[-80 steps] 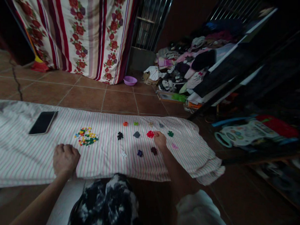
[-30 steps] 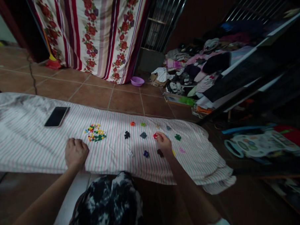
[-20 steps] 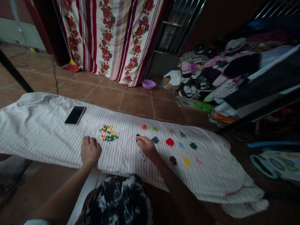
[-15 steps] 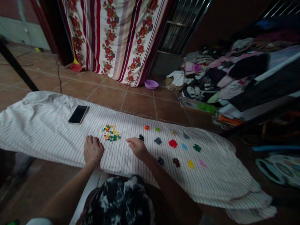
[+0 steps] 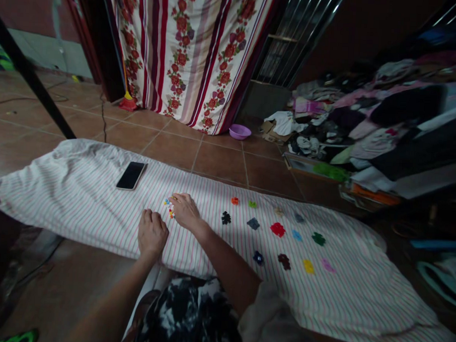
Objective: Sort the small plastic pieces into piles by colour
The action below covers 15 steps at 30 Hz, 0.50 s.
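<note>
My right hand (image 5: 186, 210) is over a mixed pile of tiny coloured plastic pieces (image 5: 171, 214), covering most of it. Its fingers are drawn together and point left, with the fingertips at the pile's far edge; whatever they pinch is too small to make out. My left hand (image 5: 152, 233) rests palm down on the striped cloth, just left of the pile and nearer me. Its fingers are curled under, so the inside of the hand is hidden. To the right lie small sorted heaps, among them black pieces (image 5: 226, 218), red pieces (image 5: 277, 229) and orange pieces (image 5: 234, 201).
The striped cloth (image 5: 97, 215) covers a long low surface. A phone (image 5: 131, 176) lies at its left. More heaps, such as dark green pieces (image 5: 318, 239) and yellow pieces (image 5: 308, 266), are on the right. Beyond are a purple basin (image 5: 240, 132) and piled clothes (image 5: 351, 111).
My right hand has moved left from beside the black pieces onto the mixed pile. My left hand stays on the cloth. The whole view has shifted slightly.
</note>
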Each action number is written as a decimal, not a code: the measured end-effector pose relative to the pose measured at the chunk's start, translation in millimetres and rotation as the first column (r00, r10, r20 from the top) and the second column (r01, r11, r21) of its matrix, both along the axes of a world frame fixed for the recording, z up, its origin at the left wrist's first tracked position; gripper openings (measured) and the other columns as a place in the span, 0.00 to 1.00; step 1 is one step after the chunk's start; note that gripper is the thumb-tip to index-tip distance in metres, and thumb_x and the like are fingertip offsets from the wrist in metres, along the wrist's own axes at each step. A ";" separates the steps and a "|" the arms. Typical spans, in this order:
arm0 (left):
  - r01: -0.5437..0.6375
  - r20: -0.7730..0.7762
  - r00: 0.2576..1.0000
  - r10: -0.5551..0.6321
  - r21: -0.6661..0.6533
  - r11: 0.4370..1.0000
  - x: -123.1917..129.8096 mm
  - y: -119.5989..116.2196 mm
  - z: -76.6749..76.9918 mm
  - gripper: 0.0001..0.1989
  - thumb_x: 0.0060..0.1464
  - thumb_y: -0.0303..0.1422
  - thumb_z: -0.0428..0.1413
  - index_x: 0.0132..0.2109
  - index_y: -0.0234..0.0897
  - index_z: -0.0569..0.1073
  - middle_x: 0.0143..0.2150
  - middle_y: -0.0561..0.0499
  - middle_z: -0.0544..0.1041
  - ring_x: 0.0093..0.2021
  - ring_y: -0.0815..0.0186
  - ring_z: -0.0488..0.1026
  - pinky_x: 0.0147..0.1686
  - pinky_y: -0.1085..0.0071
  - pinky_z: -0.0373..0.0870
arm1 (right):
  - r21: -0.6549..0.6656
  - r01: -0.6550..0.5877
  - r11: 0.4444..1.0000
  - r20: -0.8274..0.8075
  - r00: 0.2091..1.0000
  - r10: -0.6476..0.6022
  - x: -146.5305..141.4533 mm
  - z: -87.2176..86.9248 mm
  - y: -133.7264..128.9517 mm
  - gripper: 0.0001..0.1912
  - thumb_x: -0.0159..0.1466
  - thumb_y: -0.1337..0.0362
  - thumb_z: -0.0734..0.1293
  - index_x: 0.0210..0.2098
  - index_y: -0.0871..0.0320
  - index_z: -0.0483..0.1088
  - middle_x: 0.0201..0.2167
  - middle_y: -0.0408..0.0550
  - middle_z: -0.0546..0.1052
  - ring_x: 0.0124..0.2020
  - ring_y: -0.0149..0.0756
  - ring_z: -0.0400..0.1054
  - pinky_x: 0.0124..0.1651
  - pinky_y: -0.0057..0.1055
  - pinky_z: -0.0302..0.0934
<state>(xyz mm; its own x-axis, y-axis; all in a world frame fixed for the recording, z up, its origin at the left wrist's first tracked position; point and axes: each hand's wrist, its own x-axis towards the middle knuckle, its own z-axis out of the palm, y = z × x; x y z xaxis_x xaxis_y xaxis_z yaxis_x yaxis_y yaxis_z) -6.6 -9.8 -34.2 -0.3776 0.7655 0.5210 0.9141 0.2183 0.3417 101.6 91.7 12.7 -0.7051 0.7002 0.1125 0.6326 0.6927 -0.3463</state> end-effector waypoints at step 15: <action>-0.007 0.031 1.000 0.007 0.021 1.000 0.6 0.4 -2.5 0.09 0.54 0.26 0.46 0.39 0.34 0.69 0.47 0.36 0.71 0.58 0.50 0.64 0.55 0.51 0.63 | 0.017 -0.098 0.995 0.087 0.992 0.097 1.8 -2.5 5.1 0.22 0.60 0.76 0.61 0.50 0.50 0.71 0.55 0.44 0.73 0.66 0.46 0.47 0.64 0.49 0.47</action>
